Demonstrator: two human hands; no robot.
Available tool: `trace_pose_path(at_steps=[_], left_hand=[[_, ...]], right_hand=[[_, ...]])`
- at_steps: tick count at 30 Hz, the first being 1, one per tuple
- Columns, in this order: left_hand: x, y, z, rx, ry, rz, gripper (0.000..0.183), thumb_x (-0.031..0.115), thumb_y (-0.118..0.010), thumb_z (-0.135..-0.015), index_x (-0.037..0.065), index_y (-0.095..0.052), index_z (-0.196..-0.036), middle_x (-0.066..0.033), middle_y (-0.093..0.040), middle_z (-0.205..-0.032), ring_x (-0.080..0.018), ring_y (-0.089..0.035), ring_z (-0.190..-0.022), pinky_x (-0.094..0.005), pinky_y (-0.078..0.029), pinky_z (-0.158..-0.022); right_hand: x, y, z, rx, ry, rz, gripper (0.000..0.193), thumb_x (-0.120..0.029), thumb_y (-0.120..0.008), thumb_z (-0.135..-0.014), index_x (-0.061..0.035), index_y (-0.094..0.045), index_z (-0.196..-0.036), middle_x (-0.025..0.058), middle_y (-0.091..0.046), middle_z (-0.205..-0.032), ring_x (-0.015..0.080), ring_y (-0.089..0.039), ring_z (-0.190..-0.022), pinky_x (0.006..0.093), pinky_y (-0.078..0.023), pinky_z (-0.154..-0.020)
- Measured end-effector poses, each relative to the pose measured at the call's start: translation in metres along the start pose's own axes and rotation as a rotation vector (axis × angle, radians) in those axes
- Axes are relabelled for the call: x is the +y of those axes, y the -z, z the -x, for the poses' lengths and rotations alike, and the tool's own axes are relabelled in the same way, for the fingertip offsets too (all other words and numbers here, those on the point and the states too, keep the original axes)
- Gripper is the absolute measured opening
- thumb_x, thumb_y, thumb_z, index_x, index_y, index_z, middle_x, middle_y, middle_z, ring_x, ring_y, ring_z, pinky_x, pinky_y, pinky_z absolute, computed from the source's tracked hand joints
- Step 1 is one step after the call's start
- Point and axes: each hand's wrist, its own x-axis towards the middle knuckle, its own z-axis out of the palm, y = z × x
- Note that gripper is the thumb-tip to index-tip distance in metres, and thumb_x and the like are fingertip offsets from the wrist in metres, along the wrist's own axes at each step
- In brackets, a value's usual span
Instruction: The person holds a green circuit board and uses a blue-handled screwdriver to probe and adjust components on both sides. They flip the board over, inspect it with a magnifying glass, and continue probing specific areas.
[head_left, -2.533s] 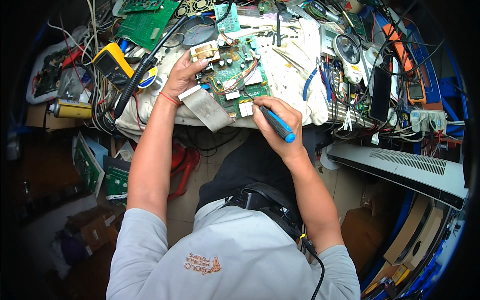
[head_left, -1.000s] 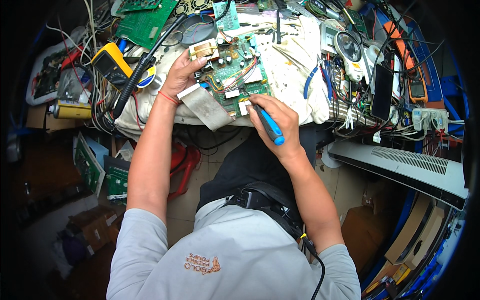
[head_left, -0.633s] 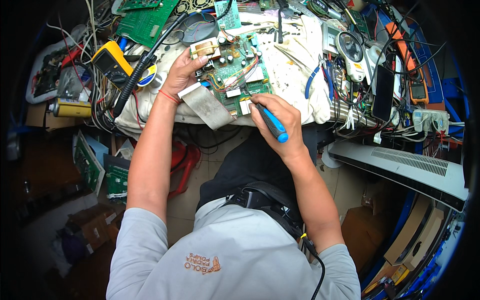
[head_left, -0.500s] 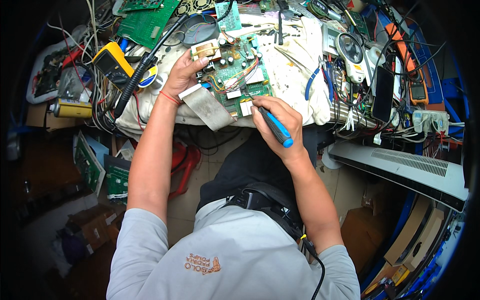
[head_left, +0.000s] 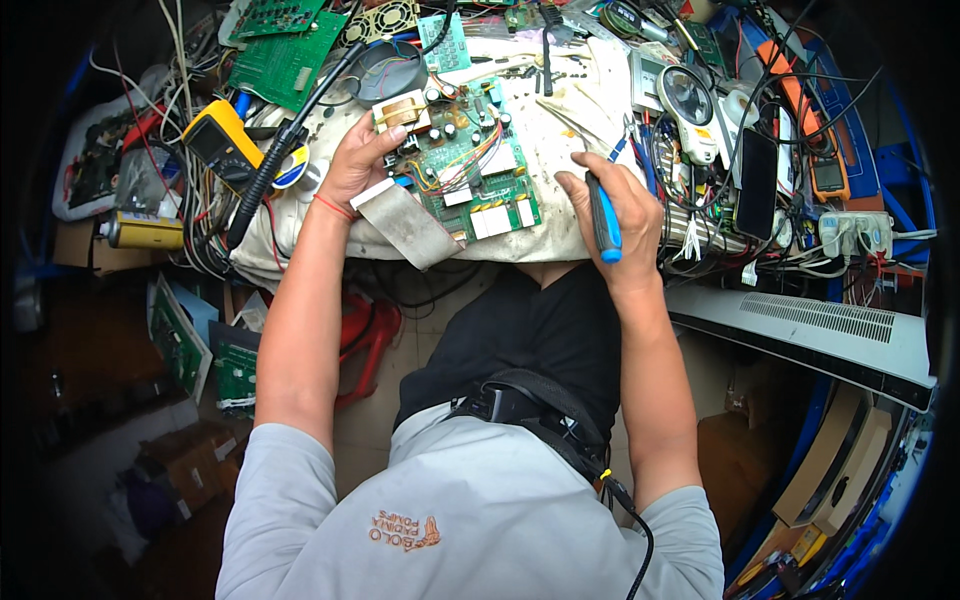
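Note:
My left hand (head_left: 362, 165) grips a green circuit board (head_left: 512, 188) by its upper left corner, thumb beside a boxy transformer (head_left: 400, 110). Coloured wires cross the board, among white blocks and round capacitors. A wide grey ribbon cable (head_left: 410, 228) hangs from its left side over the near edge of the cloth. To the right of the board, apart from it, my right hand (head_left: 630, 205) is closed around a screwdriver with a blue and black handle (head_left: 608, 228). The hand hides the screwdriver's tip.
A stained white cloth (head_left: 560, 185) covers the bench. At left are a yellow multimeter (head_left: 222, 145), a thick black flexible arm (head_left: 270, 160) and a round grey dish (head_left: 388, 75). A magnifier (head_left: 688, 97), phone (head_left: 758, 170), tangled cables and a power strip (head_left: 855, 235) crowd the right.
My right hand has moved right with the screwdriver, away from the board. My left hand still holds the board, which has shifted slightly left.

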Motion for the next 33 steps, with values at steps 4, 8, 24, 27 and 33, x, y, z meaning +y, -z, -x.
trace_pose_path(at_steps=[4, 8, 24, 27, 33], left_hand=[[-0.001, 0.003, -0.001, 0.003, 0.016, 0.011, 0.058, 0.01, -0.073, -0.095, -0.001, -0.047, -0.146, -0.0108, -0.063, -0.138, -0.0187, -0.058, -0.128, -0.0358, -0.043, -0.113], [-0.002, 0.006, -0.002, 0.005, 0.029, 0.014, 0.058, 0.009, -0.072, -0.096, -0.001, -0.047, -0.146, -0.0101, -0.063, -0.138, -0.0184, -0.058, -0.128, -0.0354, -0.043, -0.113], [-0.002, 0.005, 0.0, 0.004, 0.045, 0.04, 0.062, 0.011, -0.073, -0.096, 0.0, -0.044, -0.149, -0.0095, -0.061, -0.141, -0.0187, -0.056, -0.13, -0.0364, -0.041, -0.114], [-0.001, 0.008, 0.0, -0.015, 0.033, 0.017, 0.064, 0.012, -0.072, -0.096, 0.0, -0.042, -0.151, -0.0097, -0.06, -0.141, -0.0187, -0.056, -0.131, -0.0368, -0.04, -0.115], [-0.001, 0.011, -0.001, -0.037, 0.03, -0.013, 0.067, 0.015, -0.073, -0.096, 0.0, -0.041, -0.152, -0.0105, -0.059, -0.143, -0.019, -0.056, -0.131, -0.0376, -0.041, -0.115]], right_hand=[[0.019, 0.003, -0.013, -0.086, 0.098, 0.12, 0.028, -0.006, -0.073, -0.087, -0.0074, -0.07, -0.114, 0.01, -0.066, -0.092, 0.0319, -0.066, -0.087, 0.0423, -0.053, -0.074], [0.032, -0.001, -0.024, -0.259, 0.135, 0.24, 0.051, 0.006, -0.064, -0.078, -0.0092, -0.066, -0.127, 0.0102, -0.066, -0.113, 0.0327, -0.063, -0.105, 0.0422, -0.051, -0.09], [0.003, -0.005, -0.001, -0.007, 0.02, -0.11, 0.027, 0.007, -0.068, -0.085, -0.0021, -0.074, -0.109, 0.0142, -0.07, -0.106, 0.0328, -0.07, -0.091, 0.0392, -0.056, -0.078], [-0.005, -0.007, 0.015, -0.078, -0.016, -0.142, 0.022, 0.002, -0.073, -0.084, -0.0025, -0.074, -0.106, 0.0115, -0.069, -0.104, 0.0314, -0.069, -0.091, 0.0403, -0.056, -0.079], [0.012, -0.015, 0.03, -0.085, 0.015, -0.02, 0.023, 0.002, -0.075, -0.081, -0.0026, -0.074, -0.103, 0.0099, -0.067, -0.109, 0.0299, -0.065, -0.092, 0.0407, -0.054, -0.081]])
